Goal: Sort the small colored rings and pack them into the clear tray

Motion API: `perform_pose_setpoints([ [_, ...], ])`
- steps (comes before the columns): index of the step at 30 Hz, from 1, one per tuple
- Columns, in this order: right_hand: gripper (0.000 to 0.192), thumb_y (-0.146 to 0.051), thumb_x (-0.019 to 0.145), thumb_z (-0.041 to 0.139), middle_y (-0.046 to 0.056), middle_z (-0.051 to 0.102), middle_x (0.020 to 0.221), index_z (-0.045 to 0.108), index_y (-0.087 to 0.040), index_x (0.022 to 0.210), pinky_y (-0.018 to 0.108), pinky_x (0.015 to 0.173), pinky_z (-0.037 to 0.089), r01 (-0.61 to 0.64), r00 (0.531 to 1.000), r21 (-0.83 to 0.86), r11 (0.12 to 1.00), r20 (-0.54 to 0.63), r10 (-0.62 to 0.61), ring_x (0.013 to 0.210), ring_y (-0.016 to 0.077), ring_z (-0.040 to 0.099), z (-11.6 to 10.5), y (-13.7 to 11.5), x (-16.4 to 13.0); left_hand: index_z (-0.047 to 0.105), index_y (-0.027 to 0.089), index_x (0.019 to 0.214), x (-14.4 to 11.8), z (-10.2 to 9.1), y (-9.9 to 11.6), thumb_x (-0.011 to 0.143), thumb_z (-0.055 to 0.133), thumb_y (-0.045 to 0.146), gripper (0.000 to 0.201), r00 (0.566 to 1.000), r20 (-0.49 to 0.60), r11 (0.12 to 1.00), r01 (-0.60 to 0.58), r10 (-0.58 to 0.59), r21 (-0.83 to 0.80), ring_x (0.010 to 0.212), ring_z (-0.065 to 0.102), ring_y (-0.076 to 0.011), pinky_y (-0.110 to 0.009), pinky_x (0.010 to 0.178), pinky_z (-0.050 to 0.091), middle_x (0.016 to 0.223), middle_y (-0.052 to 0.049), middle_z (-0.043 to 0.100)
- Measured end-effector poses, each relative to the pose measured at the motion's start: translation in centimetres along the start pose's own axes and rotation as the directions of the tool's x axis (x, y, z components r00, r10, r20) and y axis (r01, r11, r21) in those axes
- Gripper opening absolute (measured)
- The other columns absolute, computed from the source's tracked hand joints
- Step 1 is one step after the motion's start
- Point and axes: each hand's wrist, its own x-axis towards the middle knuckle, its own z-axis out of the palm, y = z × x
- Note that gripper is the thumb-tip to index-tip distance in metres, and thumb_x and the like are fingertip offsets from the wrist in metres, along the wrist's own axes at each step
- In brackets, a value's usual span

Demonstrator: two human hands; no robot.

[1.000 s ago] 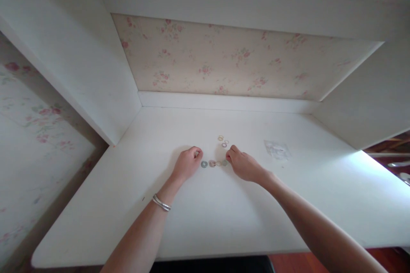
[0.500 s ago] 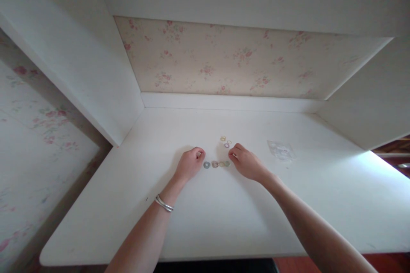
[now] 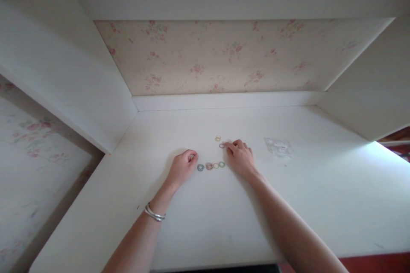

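Note:
My left hand [image 3: 183, 165] rests on the white tabletop with curled fingers, thumb and forefinger together; whatever they may hold is too small to make out. Just right of it lies a row of small rings: a grey-blue ring [image 3: 200, 167], a pinkish ring [image 3: 209, 166], a thin gold ring [image 3: 215, 165] and a green ring [image 3: 221, 164]. Above the row, my right hand [image 3: 241, 157] stretches its forefinger to a purplish ring [image 3: 221, 146], the fingertip at its edge. That ring lies flat on the table. Yellow rings [image 3: 218, 138] sit a little farther back.
A clear plastic bag [image 3: 278, 148] lies right of my right hand. White side panels [image 3: 80, 81] and a low back ledge [image 3: 224, 100] bound the white tabletop [image 3: 205, 222]. Floral wallpaper covers the wall behind.
My right hand has gone from a closed pinch beside the row to an outstretched forefinger at the purplish ring. My left hand stays curled beside the row. The camera view has shifted slightly.

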Motion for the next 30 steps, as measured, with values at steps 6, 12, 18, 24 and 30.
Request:
perform_pose_setpoints([
  [6, 0.024, -0.030, 0.090, 0.045, 0.007, 0.055, 0.100, 0.068, -0.024, 0.092, 0.030, 0.078, 0.038, 0.081, 0.996, 0.098, 0.992, -0.036, -0.078, 0.092, 0.0197, 0.048, 0.1, 1.7, -0.2, 0.064, 0.018, 0.088, 0.0, 0.1, 0.1, 0.084, 0.044, 0.038, 0.028, 1.000, 0.006, 1.000, 0.016, -0.016, 0.003, 0.049, 0.046, -0.0106, -0.021, 0.049, 0.030, 0.056, 0.003, 0.054],
  [12, 0.022, -0.027, 0.090, 0.044, 0.008, 0.055, 0.094, 0.065, -0.021, 0.087, 0.033, 0.077, 0.039, 0.162, 0.986, 0.148, 0.976, -0.065, -0.154, 0.087, 0.0206, 0.049, 0.3, 1.9, -0.8, 0.063, 0.018, 0.086, -0.2, 0.1, 0.3, 0.085, 0.043, 0.038, 0.028, 1.000, 0.004, 1.000, 0.002, -0.002, 0.026, 0.049, 0.045, -0.0104, -0.021, 0.049, 0.030, 0.054, 0.004, 0.050],
  [18, 0.020, -0.027, 0.091, 0.044, 0.006, 0.054, 0.093, 0.062, -0.020, 0.091, 0.031, 0.079, 0.040, 0.414, 0.910, 0.344, 0.843, -0.148, -0.386, 0.087, 0.0176, 0.050, -0.1, -0.3, -3.0, 0.063, 0.018, 0.085, -0.4, 0.0, 0.4, 0.085, 0.043, 0.035, 0.027, 1.000, 0.013, 0.999, -0.008, 0.007, 0.033, 0.049, 0.043, -0.0097, -0.021, 0.049, 0.028, 0.053, 0.004, 0.049],
  [24, 0.019, -0.026, 0.091, 0.046, 0.006, 0.055, 0.091, 0.064, -0.020, 0.091, 0.032, 0.076, 0.039, 0.481, 0.875, 0.307, 0.821, -0.115, -0.470, 0.084, 0.0170, 0.051, 0.0, -1.1, -3.4, 0.063, 0.019, 0.085, -0.4, 0.0, 0.2, 0.086, 0.043, 0.035, 0.026, 0.999, 0.020, 0.998, -0.038, 0.037, 0.041, 0.049, 0.044, -0.0094, -0.021, 0.049, 0.028, 0.053, 0.004, 0.048],
  [30, 0.018, -0.026, 0.091, 0.048, 0.005, 0.057, 0.089, 0.065, -0.021, 0.090, 0.031, 0.076, 0.037, 0.495, 0.867, 0.263, 0.828, -0.081, -0.492, 0.084, 0.0165, 0.050, 0.2, -1.5, -3.5, 0.063, 0.019, 0.086, -0.4, -0.1, 0.2, 0.087, 0.042, 0.036, 0.027, 0.998, 0.034, 0.996, -0.060, 0.058, 0.063, 0.050, 0.045, -0.0098, -0.021, 0.051, 0.030, 0.055, 0.004, 0.051],
])
